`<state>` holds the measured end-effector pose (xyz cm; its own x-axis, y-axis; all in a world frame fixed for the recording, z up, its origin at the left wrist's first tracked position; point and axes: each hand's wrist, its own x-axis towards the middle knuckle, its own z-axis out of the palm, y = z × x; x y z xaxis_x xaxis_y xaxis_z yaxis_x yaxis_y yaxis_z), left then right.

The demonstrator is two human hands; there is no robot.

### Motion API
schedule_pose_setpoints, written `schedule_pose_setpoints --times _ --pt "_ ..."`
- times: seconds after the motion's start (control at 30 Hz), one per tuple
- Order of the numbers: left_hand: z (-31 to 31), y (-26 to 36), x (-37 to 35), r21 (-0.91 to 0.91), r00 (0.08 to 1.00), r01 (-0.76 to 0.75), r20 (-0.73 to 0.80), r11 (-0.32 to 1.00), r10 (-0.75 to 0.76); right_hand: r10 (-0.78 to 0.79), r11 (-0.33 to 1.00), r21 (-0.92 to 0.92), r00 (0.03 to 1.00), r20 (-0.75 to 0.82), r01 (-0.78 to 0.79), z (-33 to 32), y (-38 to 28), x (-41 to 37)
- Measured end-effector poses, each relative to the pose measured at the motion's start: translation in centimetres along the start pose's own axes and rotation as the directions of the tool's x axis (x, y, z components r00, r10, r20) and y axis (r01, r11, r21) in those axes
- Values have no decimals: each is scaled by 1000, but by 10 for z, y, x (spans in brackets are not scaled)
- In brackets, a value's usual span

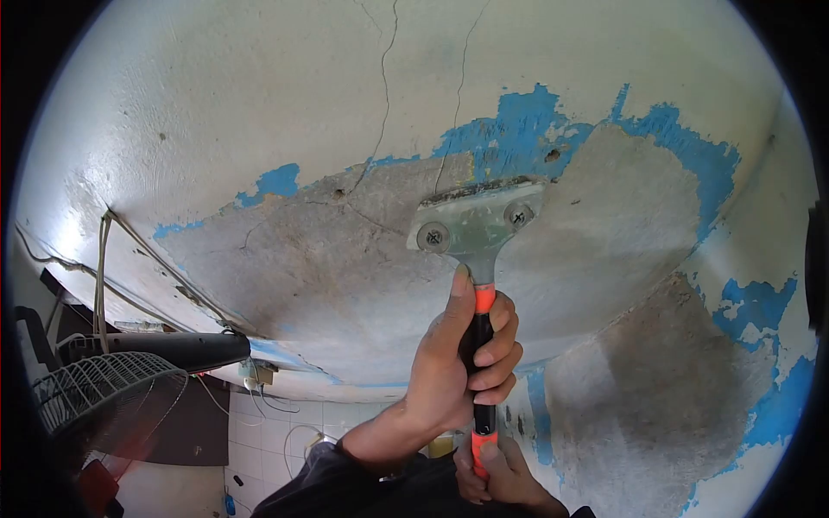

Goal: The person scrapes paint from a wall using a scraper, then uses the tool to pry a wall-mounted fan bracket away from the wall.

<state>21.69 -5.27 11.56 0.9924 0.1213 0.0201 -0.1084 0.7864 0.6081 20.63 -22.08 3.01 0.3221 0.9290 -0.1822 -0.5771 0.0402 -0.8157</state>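
Observation:
A long-handled scraper [480, 220] with a wide, screwed-on blade lies against the bare grey patch of the surface above me, its blade edge near the blue paint. My left hand [445, 363] wraps round the black and orange handle just below the head, thumb along its side. Lower down, my right hand [501, 473] is closed round the orange end of the handle. Blue paint [527, 121] shows in a ragged strip beyond the blade, bordered by pale, cracked paint [302, 86].
On the left are a wire-caged fan [112, 388] and hanging cables [102, 276]. A small box with wires [256, 373] sits above white tiles [272, 432]. To the right, another bare grey patch [665, 388] has blue paint round its edge.

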Motion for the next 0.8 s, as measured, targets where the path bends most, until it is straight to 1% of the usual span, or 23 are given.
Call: schedule_pose_setpoints --times 0.07,0.17,0.2,0.3,0.37,0.47,0.57,0.67,0.77,0.8 --pt "-6 -4 0 -26 1000 -6 -14 1000 5 -8 1000 -4 1000 -2 8 -1 1 2" --pt "-9 -7 -1 -44 999 14 -36 999 -15 50 998 22 999 19 -50 -5 9 -3" --pt "-9 -8 -2 -54 998 24 -53 998 -27 38 999 16 999 15 -39 -6 6 -2" --pt "0 0 2 -2 1000 17 -9 1000 -18 8 1000 3 1000 0 -8 -1 0 2" --pt "-2 1 4 -7 1000 10 -15 1000 -10 -10 1000 -6 1000 -8 10 2 1 3" --pt "-1 -1 2 -29 999 28 -43 999 -30 26 1000 5 1000 9 -26 -3 3 0" --pt "3 -2 0 -34 998 34 -57 999 -36 30 995 -95 993 -118 -41 13 -15 -2" --pt "2 0 2 -20 999 30 -44 999 -31 23 996 -84 994 -103 -32 19 -22 -1" --pt "0 -2 2 -9 998 20 -52 1000 -20 -6 993 -121 993 -120 -9 14 -17 1" --pt "0 -3 2 -3 998 16 -58 1000 -16 11 995 -96 994 -111 -22 14 -14 -3"
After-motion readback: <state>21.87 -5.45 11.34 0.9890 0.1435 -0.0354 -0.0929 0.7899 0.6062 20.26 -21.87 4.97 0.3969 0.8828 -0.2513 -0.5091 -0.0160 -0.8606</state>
